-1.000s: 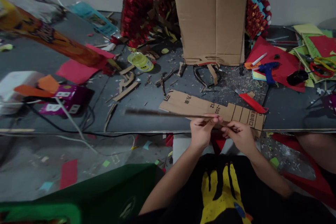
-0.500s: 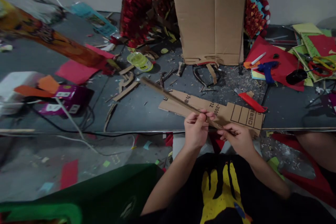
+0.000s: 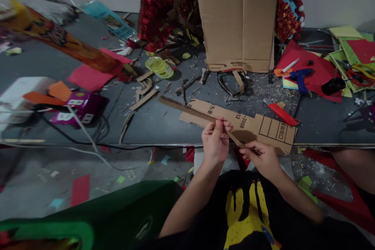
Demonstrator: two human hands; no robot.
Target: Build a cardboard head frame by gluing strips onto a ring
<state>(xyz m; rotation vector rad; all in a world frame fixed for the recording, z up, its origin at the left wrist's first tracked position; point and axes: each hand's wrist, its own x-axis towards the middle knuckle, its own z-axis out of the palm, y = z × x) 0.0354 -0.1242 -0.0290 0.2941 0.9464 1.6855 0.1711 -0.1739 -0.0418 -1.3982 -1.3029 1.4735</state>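
Head view: 2 hands, both occupied, 1 cardboard strip (image 3: 187, 108) shared between them. Left hand (image 3: 216, 142) pinches it between thumb and fingers partway along; right hand (image 3: 262, 156) has the near end in a closed pinch. Strip bends between the hands, then runs out past the left hand, forward and to the left. Far end is free, above the table (image 3: 164, 125).

Just ahead of both hands, under the strip: 1 flat printed cardboard piece (image 3: 252, 127), lying at the table edge. 1 red cutter (image 3: 281, 114) just beyond the right hand, at the piece's far edge, blade out.

Straight ahead of the hands, farther back: 1 tall cardboard box (image 3: 238, 19), upright. Ahead and left of the left hand: 1 yellow jar (image 3: 159, 67), cardboard scraps around it, too jumbled to count.

Well left of the left hand: 1 orange tube (image 3: 63, 38), 1 clear bottle (image 3: 113, 21) with a blue cap, 1 purple box (image 3: 84, 111), 2 orange flaps (image 3: 60, 90) next to it. Ahead and right of the right hand: 1 white pen (image 3: 291, 65) and a red sheet (image 3: 325, 70); scissors (image 3: 360, 74) farther right, can't tell how many pairs.

1 green bin (image 3: 73, 224) on the near left, below the left hand.
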